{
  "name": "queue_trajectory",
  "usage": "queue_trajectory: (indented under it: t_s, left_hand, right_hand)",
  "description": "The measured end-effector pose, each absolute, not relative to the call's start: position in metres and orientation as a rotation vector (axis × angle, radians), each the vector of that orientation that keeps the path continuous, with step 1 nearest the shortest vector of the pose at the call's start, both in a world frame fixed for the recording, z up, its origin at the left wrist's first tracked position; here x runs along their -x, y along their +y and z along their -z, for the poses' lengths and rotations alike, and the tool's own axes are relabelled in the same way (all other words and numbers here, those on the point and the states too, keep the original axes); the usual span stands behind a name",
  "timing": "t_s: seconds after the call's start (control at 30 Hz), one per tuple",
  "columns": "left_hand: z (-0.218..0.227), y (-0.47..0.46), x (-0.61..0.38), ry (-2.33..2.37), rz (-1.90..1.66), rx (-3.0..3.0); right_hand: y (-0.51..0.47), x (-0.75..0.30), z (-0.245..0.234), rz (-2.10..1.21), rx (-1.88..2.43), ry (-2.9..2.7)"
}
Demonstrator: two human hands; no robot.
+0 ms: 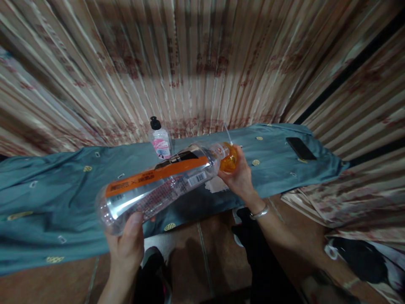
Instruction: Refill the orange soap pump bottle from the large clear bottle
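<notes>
I hold a large clear plastic bottle (pixel 158 185) with an orange and silver label, lying almost on its side above the table. My left hand (pixel 126 242) is closed round its base at the lower left. My right hand (pixel 238 175) is wrapped round the orange cap (pixel 228 158) at the bottle's neck. A thin white strip sticks up from the cap end. A metal bangle sits on my right wrist.
A table covered by a teal cloth (pixel 47 198) with small gold motifs runs across the view. A small clear bottle (pixel 160 139) with a black cap and pink label stands at its back edge. A black phone (pixel 300 148) lies at the right. Striped curtains hang behind.
</notes>
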State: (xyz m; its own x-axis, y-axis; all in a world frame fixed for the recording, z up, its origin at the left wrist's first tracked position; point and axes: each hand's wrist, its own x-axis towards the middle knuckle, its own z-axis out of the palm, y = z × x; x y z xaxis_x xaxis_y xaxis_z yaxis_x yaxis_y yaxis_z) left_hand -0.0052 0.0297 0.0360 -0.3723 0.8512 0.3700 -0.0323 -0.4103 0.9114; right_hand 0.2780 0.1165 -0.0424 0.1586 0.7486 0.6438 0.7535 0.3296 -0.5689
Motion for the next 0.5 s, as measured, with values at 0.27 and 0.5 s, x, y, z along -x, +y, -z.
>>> queue_trajectory:
  t_s: [0.27,0.5]
  left_hand:
    - [-0.0372,0.0272,0.0042,1.12,-1.843,-1.182]
    - [-0.0341,0.0292,0.005,1.135,-1.853,-1.19]
  right_hand:
    - [0.1157,-0.2776,0.0408,-0.013,1.409,-1.563]
    - [0.1151,-0.2773,0.0393,-0.045,1.429,-1.559]
